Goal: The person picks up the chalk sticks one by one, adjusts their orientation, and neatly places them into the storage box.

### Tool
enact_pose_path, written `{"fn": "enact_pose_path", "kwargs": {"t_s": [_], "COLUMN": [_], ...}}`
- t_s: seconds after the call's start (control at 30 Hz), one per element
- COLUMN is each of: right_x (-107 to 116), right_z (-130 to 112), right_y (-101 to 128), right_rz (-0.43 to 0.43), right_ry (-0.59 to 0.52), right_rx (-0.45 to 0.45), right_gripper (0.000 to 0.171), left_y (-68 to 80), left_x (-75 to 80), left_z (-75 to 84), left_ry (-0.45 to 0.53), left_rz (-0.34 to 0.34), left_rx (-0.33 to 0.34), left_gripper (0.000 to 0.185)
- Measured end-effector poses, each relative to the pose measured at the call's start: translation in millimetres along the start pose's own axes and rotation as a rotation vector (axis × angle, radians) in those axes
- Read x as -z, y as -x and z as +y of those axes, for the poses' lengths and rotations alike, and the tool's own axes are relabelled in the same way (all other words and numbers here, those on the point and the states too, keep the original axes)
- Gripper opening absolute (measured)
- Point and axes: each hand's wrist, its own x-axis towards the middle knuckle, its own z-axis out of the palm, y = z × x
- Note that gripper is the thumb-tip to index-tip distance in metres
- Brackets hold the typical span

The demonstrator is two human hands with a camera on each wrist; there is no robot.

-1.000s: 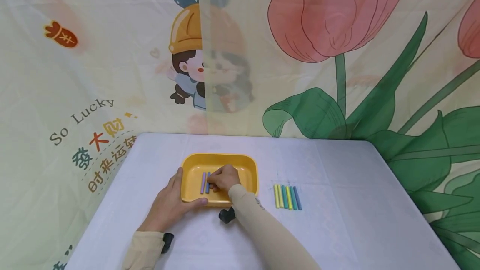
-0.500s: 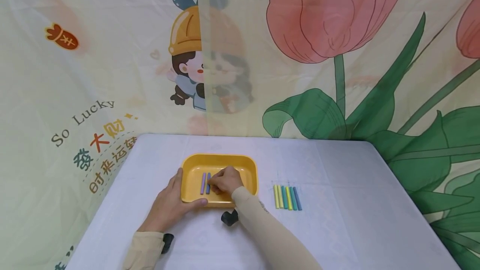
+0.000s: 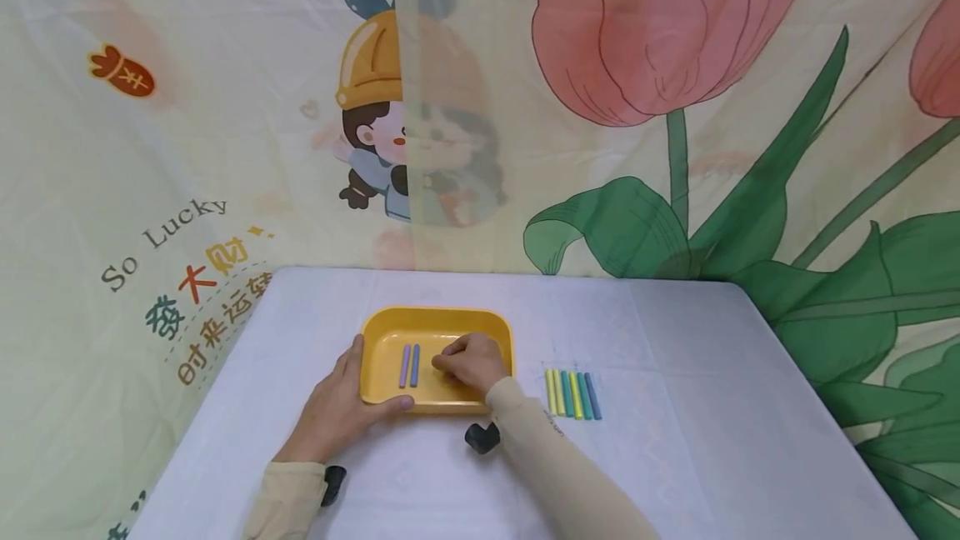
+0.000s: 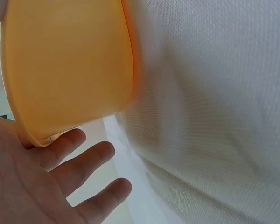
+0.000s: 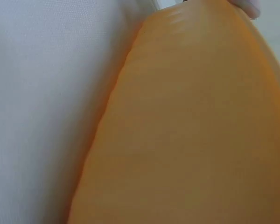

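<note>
yellow tray (image 3: 497,330) steadied by left hand (image 3: 335,415), right hand (image 3: 472,362) curled inside

Looks like home play corner. Small table (image 3: 675,340) with white cloth. Bright sheets (image 3: 187,107) hung behind as walls: cartoon kid (image 3: 375,107), big pink tulip (image 3: 660,23), "So Lucky" words (image 3: 161,240). Coloured chalk sticks (image 3: 572,394) on table.

A white cloth-covered table (image 3: 675,373) spreads beneath the hands, its rounded corners beyond them; behind it hangs a pale printed sheet (image 3: 187,107) with a helmeted cartoon girl (image 3: 375,107), "So Lucky" lettering and big pink tulips (image 3: 660,23), evenly lit
</note>
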Motion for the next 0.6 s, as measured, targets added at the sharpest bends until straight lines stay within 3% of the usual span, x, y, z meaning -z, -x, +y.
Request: {"fn": "enact_pose_path", "kwargs": {"t_s": [0.6], "right_x": [47], "right_z": [-7], "right_y": [31], "right_rz": [-0.016], "right_ry": [-0.107], "right_rx": [0.069], "right_gripper": [0.027], "left_y": [-1.8], "left_x": [-0.4], "left_z": [0.1], "left_ry": [0.003], "left_rz": [-0.027], "left_rx": [0.041], "left_gripper": [0.142]}}
